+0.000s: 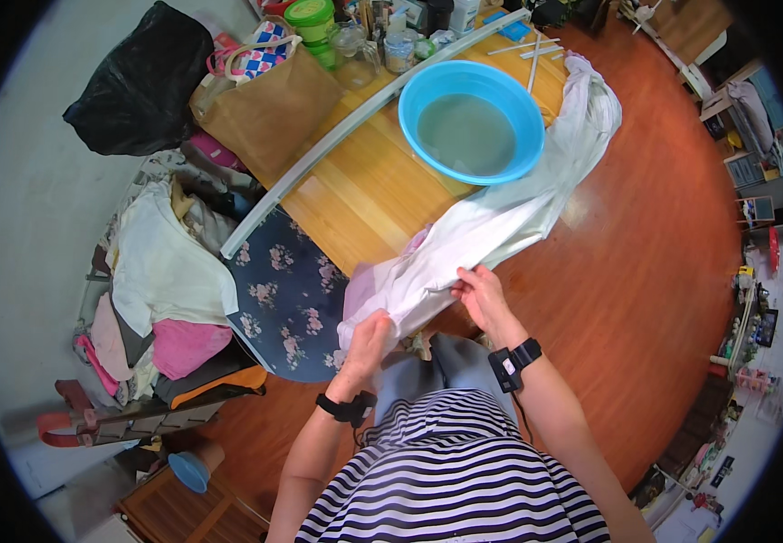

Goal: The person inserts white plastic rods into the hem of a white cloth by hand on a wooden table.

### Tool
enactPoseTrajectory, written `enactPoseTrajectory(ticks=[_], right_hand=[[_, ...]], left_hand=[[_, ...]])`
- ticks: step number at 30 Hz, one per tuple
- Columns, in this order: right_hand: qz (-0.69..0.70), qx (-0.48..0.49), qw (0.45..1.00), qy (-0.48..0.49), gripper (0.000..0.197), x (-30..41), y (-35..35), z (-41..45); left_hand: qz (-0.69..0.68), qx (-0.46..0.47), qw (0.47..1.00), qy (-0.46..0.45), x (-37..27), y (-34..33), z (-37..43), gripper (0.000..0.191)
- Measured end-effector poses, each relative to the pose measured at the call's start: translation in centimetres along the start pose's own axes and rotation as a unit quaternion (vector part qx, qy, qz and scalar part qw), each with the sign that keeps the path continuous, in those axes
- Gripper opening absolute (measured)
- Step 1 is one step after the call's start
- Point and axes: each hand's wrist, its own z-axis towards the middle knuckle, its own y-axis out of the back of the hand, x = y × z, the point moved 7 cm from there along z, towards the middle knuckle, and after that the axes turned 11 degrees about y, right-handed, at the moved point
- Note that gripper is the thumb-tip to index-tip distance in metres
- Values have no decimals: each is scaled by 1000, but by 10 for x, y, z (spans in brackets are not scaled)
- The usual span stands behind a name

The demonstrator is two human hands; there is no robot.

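A long white fabric sheet lies bunched along the near edge of the wooden table, hanging partly over it. My left hand grips its left end, beside a pale pink part of the cloth. Farther right, my right hand pinches the sheet's lower edge between thumb and fingers. Beyond the cloth stands a blue plastic basin with cloudy water in it; the sheet runs past its right side to the table's far end.
A white plastic strip crosses the table lengthwise. Behind it are a brown paper bag, a glass jug and a green tub. Piled clothes lie left of a floral-covered surface. Several thin white sticks rest beyond the basin.
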Motion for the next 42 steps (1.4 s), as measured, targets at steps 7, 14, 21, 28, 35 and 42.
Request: enactPoseTrajectory(ticks=[7, 14, 21, 28, 35, 42], right_hand=[[14, 19, 999, 42, 9, 26, -1, -26], [68, 33, 990, 123, 8, 85, 0, -36], [-67, -53, 995, 47, 3, -1, 68, -51], [-23, -19, 996, 78, 7, 11, 73, -69], [-109, -99, 982, 120, 11, -2, 83, -66], [-50, -132, 981, 131, 8, -15, 92, -66]], left_hand=[[-221, 213, 949, 75, -23, -22, -14, 50], [-120, 104, 987, -34, -51, -40, 32, 44], [312, -32, 946, -80, -19, -109, 43, 45], [277, 0, 946, -169, -10, -143, 50, 26], [293, 30, 937, -186, -19, -156, 48, 17], [295, 111, 928, -197, -39, -164, 25, 18]])
